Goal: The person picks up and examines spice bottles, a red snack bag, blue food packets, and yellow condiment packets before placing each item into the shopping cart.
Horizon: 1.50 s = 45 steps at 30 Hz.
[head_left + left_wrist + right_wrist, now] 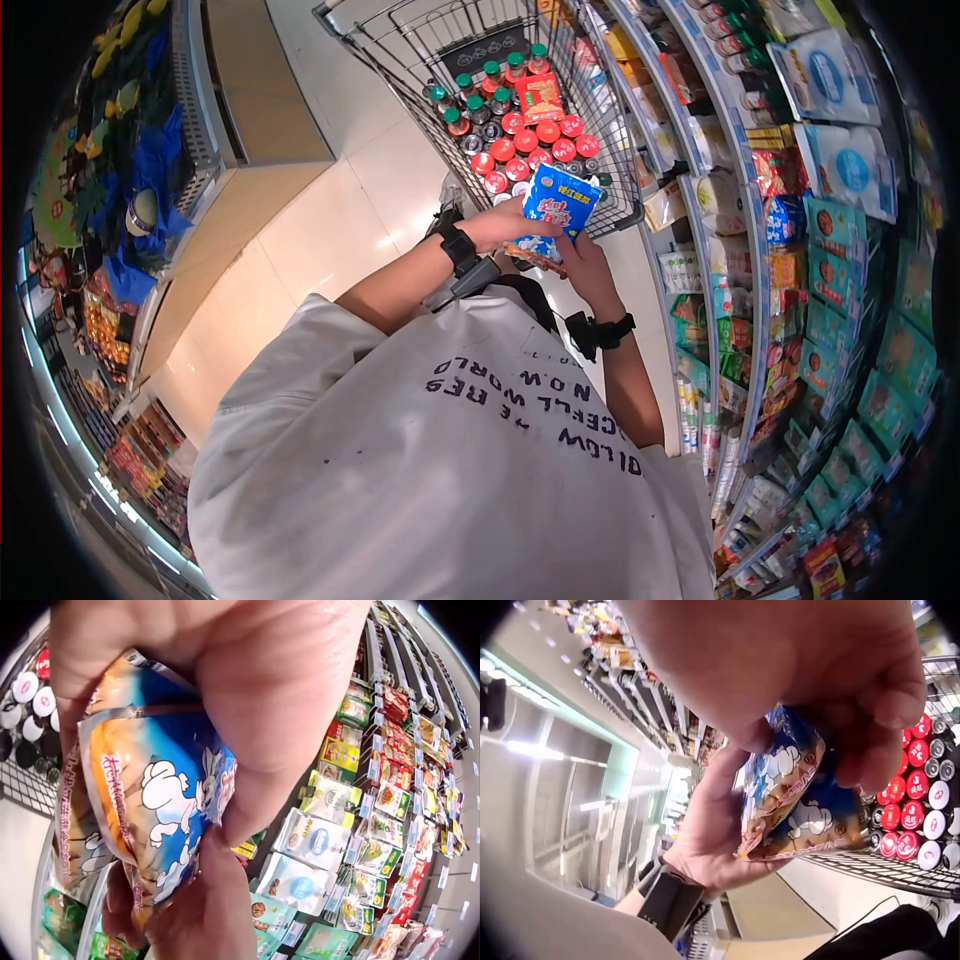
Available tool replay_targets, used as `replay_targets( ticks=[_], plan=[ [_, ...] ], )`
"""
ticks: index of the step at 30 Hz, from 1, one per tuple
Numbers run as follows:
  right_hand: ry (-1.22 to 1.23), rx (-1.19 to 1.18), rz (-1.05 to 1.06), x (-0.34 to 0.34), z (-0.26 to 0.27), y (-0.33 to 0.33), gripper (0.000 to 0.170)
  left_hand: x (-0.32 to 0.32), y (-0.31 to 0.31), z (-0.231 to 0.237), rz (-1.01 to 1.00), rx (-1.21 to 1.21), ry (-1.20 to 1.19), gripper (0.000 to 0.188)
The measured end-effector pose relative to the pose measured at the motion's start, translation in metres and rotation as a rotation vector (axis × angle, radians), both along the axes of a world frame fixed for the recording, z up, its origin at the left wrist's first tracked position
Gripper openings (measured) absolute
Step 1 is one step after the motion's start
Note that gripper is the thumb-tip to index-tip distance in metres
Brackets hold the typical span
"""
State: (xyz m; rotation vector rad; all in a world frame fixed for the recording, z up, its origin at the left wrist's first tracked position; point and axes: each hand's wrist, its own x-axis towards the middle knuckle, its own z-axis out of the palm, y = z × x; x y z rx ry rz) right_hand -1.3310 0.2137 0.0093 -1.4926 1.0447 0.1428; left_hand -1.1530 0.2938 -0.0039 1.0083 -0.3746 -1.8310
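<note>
Blue-and-orange packets (560,205), at least two together, are held in front of the shopper's middle, just short of the cart; take them as the centre of the clock. Biggest around them are the shelves (757,300), running from one o'clock past three to about five and crowded with bagged goods. A pale wood-toned display unit (265,80) stands well apart, toward ten o'clock. The wire cart (485,50) sits close by, mostly from eleven to twelve, with its near corner round to two. Below, from six to seven, spreads the light shirt (440,450) with dark lettering. The left hand (495,225) comes in from eight o'clock, thumb and fingers closed round the packets; the right hand (592,275) comes up from five, fingers bent in, pinching them at their lower side. A black strap (460,248) circles the left wrist and another black band (598,333) the right. Inside the cart, a red packet (540,97) lies at twelve, next to green-capped bottles (515,68) at eleven. Smallest are the round red lids (547,131), packed in rows toward the near end, with white lids (937,796) beside them.
</note>
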Motion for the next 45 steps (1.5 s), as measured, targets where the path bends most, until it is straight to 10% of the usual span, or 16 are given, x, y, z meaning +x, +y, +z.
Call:
replay_targets(
  ticks=[7,10,17,19,26,31,35,45],
  plan=[
    [0.157,0.097,0.16,0.056,-0.041,0.001,0.056,0.066,0.022,-0.041,-0.047,-0.033,-0.35,0.043],
    [-0.177,0.63,-0.224,0.082,-0.064,0.01,0.065,0.09,0.017,-0.052,-0.011,-0.018,-0.317,0.044],
    [-0.339,0.665,-0.588,0.131,-0.121,0.024,0.042,0.127,-0.005,-0.102,-0.064,0.057,-0.322,0.05],
    [-0.348,0.656,-0.638,0.132,-0.126,0.019,0.044,0.138,-0.012,-0.097,-0.249,0.045,-0.632,0.054],
    [-0.223,0.382,-0.504,0.14,-0.138,0.01,0.049,0.156,-0.024,-0.131,-0.571,0.012,-0.937,0.061],
    [-0.147,-0.039,-0.269,0.143,-0.253,-0.014,0.047,0.17,-0.034,-0.161,-1.011,0.096,-1.173,0.056],
    [0.359,-0.211,0.105,0.177,-0.297,-0.033,0.056,0.174,-0.034,-0.158,-0.94,0.042,-1.247,0.043],
    [0.529,-0.394,0.033,0.21,-0.33,0.016,0.052,0.236,-0.054,-0.14,-0.73,-0.065,-1.282,0.035]
  ],
)
